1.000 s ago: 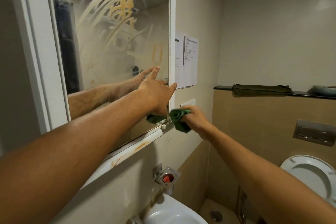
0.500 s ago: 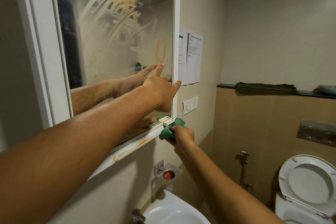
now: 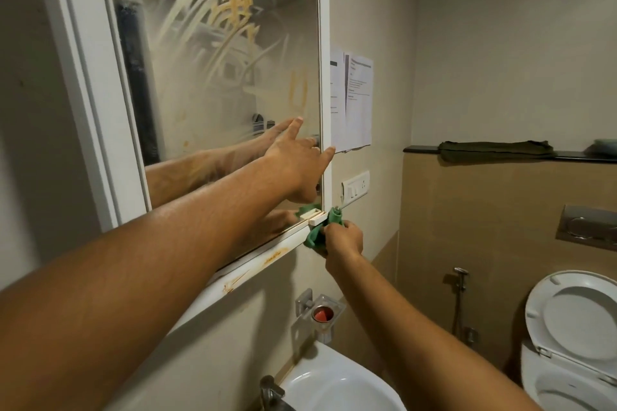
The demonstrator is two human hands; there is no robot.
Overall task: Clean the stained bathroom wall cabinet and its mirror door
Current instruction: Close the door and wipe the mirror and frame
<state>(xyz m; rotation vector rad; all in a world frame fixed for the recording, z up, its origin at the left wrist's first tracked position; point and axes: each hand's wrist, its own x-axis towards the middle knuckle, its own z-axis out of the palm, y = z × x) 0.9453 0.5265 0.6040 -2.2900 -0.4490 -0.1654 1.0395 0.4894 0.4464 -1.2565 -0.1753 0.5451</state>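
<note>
The white wall cabinet (image 3: 80, 83) hangs on the left wall. Its mirror door (image 3: 217, 53) is smeared with cream and orange streaks. Orange stains mark the bottom frame rail (image 3: 253, 269). My left hand (image 3: 297, 163) lies flat against the mirror's lower right corner, fingers spread, thumb over the frame edge. My right hand (image 3: 344, 240) is shut on a crumpled green cloth (image 3: 317, 238) and presses it against the cabinet's bottom right corner, beside the small white handle (image 3: 314, 215).
A white sink (image 3: 337, 384) with a tap (image 3: 272, 390) sits below. A soap holder (image 3: 319, 314) is mounted under the cabinet. Papers (image 3: 352, 100) and a switch plate (image 3: 355, 187) are on the wall. A toilet (image 3: 574, 337) stands at the right, under a ledge with a dark towel (image 3: 494, 150).
My right hand with the cloth has dropped from beside the cabinet's right edge to under its bottom right corner. My left hand stays pressed on the mirror. The view has shifted slightly.
</note>
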